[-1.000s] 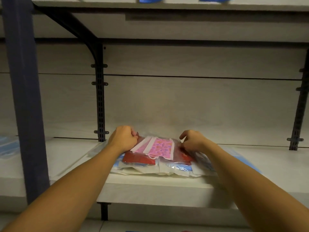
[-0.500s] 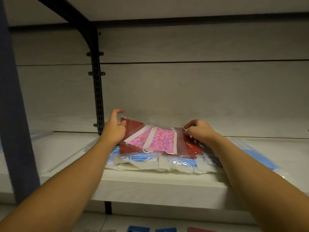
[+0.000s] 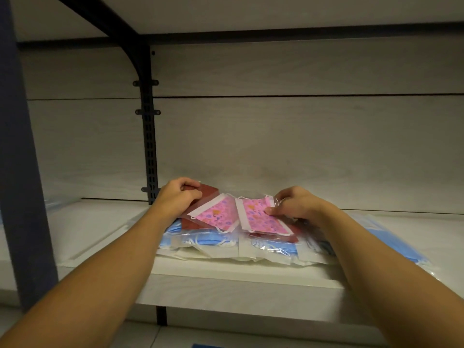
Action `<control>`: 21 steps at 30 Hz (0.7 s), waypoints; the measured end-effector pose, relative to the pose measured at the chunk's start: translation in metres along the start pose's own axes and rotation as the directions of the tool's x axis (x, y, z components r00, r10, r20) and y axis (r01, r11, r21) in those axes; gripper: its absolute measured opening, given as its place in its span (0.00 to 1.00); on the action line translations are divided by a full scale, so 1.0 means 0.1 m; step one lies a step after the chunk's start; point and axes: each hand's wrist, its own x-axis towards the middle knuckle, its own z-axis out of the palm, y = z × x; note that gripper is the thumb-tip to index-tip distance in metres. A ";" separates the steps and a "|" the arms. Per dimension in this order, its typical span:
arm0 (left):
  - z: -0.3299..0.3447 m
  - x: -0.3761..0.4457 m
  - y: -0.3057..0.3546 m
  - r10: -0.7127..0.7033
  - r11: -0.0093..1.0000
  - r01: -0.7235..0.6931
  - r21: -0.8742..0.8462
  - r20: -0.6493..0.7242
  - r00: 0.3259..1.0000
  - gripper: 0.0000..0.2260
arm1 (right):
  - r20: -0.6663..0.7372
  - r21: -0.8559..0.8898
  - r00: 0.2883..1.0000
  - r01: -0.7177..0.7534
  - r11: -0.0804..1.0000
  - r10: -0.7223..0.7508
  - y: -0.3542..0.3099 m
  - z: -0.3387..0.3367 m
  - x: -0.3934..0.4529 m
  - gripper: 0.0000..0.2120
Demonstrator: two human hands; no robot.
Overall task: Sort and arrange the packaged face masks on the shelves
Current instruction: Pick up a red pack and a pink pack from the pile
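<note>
Head view looks down on a low heap of packaged face masks lying near the front edge of a pale shelf (image 3: 105, 227). On top sit two clear packets, each holding a pink patterned mask with white edging: the left pink packet (image 3: 216, 214) is tilted, its far end raised toward the back wall, and the right pink packet (image 3: 261, 217) lies just beside it, the two nearly touching at their inner edges. Dark red packets (image 3: 208, 192) show beneath and behind them. Under those lies a layer of blue mask packets (image 3: 208, 241) in clear and white wrapping, spreading to the right along the shelf, where another blue packet (image 3: 391, 244) lies flat.

The left hand (image 3: 179, 197) has its fingers curled over the far left corner of the red packet under the left pink one, gripping it. The right hand (image 3: 297, 204) pinches the right pink packet, thumb pressed on its top face and fingers curled at its far right corner.

Behind the heap stands a dark slotted upright (image 3: 149, 146) fixed to the light back panel, with a curved bracket (image 3: 130, 49) rising to the shelf above. A dark post (image 3: 22, 172) stands at the far left.
</note>
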 end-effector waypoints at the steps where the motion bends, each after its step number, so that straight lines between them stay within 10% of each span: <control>1: 0.00 0.00 0.00 0.000 1.000 0.000 -0.005 0.000 1.000 0.09 | -0.033 0.008 0.999 0.010 1.000 -0.009 0.01 -0.01 0.01 0.20; 14: 0.02 -0.09 0.04 0.183 0.953 -0.157 0.258 -0.081 0.980 0.20 | -0.314 0.148 0.939 0.197 0.969 -0.143 0.07 -0.01 -0.01 0.20; 21: -0.03 -0.28 0.31 0.419 0.782 -0.263 0.565 -0.163 0.893 0.26 | -0.162 0.450 0.985 0.122 0.884 -0.054 -0.01 0.04 -0.15 0.42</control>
